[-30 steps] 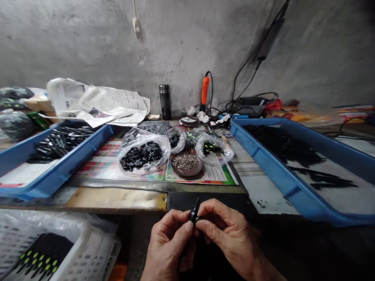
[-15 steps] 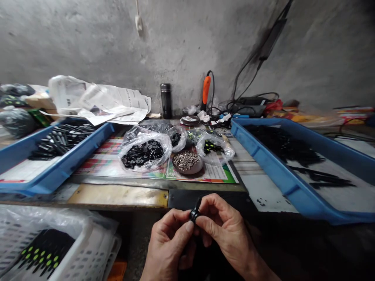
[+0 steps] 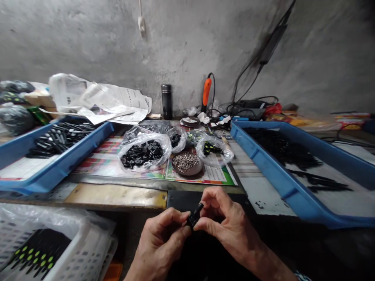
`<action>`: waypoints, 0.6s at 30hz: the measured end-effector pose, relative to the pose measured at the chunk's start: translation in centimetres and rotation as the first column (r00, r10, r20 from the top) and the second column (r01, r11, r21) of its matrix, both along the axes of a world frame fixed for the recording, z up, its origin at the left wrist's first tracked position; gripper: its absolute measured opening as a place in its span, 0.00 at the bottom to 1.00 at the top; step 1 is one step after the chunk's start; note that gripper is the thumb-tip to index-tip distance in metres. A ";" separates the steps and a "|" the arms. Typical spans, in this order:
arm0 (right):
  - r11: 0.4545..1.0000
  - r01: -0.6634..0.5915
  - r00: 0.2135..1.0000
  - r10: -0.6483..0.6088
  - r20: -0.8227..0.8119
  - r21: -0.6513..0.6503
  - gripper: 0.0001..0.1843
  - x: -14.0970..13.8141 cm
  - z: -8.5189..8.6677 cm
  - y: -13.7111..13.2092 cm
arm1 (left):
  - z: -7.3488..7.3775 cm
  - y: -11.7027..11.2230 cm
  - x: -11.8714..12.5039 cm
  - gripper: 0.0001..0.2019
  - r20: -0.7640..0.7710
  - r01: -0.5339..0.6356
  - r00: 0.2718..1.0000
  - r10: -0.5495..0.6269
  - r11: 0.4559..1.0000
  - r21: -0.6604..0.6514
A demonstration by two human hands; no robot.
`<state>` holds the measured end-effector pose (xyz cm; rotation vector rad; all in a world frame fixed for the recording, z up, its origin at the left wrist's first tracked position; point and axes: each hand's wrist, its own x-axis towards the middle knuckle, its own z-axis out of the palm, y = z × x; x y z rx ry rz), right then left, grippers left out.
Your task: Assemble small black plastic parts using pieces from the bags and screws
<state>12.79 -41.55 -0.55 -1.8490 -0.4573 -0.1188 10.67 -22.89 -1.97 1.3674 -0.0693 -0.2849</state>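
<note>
Two hands, the left hand (image 3: 159, 244) and the right hand (image 3: 227, 226), come together just in front of the workbench's metal-edged front (image 3: 115, 199). Their fingers are curled inward, not spread, and they pinch a small black plastic part (image 3: 193, 216) between them. The part's long axis tilts up and to the right, with its narrow end pointing toward the bench. It sits below the bench edge, with the hands wrapped around its lower end.

Beyond the hands, a brown round dish (image 3: 186, 164) holds a heap of small silver screws. Just behind it lie clear plastic bags, one full of black discs (image 3: 143, 153) and another of black pieces with green marks (image 3: 213, 150). These rest on a colourful printed sheet (image 3: 101, 164).

A blue plastic tray (image 3: 60, 175) on the left holds long black parts (image 3: 60, 139) lying in rows. A larger blue plastic tray (image 3: 278, 183) on the right holds a dark mass of black parts (image 3: 281, 148), with a few loose ones nearer its front. At lower left, a white plastic crate (image 3: 88, 249) lined with clear plastic holds black pieces with green dots (image 3: 36, 253). Along the concrete wall (image 3: 88, 39) stand a dark steel flask (image 3: 166, 101) and an orange-handled electric tool (image 3: 206, 91) with its cable.
</note>
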 end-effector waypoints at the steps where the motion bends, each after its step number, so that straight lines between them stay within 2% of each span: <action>1: 0.998 -0.011 0.998 0.014 0.061 -0.060 0.14 0.1 0.0 -0.2 | 0.1 0.0 0.0 0.15 0.017 -0.016 1.000 0.015 0.999 0.028; 4: 0.974 0.003 0.964 0.058 0.259 -0.227 0.13 0.5 0.1 -0.7 | 0.1 -0.2 -0.1 0.12 0.053 -0.022 0.998 0.018 0.997 0.078; 6: 0.948 0.052 0.912 0.083 0.402 -0.313 0.10 0.6 0.3 -0.9 | 0.0 -0.3 -0.3 0.08 0.112 -0.052 0.993 0.038 0.990 0.129; 10: 0.878 0.133 0.746 0.217 0.630 -0.460 0.04 0.7 0.9 -0.7 | -0.8 -0.2 -0.3 0.03 0.399 -0.181 0.915 0.061 0.946 0.269; 12: 0.849 0.160 0.680 0.274 0.680 -0.503 0.04 0.8 1.1 -0.6 | -1.2 -0.1 -0.2 0.03 0.446 -0.196 0.894 0.048 0.936 0.291; 16: 0.818 0.223 0.604 0.311 0.734 -0.530 0.10 1.2 1.1 -0.4 | -1.1 -0.2 -0.1 0.04 0.413 -0.192 0.909 0.059 0.938 0.289; 18: 0.792 0.262 0.553 0.345 0.758 -0.551 0.14 1.5 1.0 -0.4 | -0.9 -0.2 -0.1 0.05 0.475 -0.210 0.880 0.023 0.916 0.343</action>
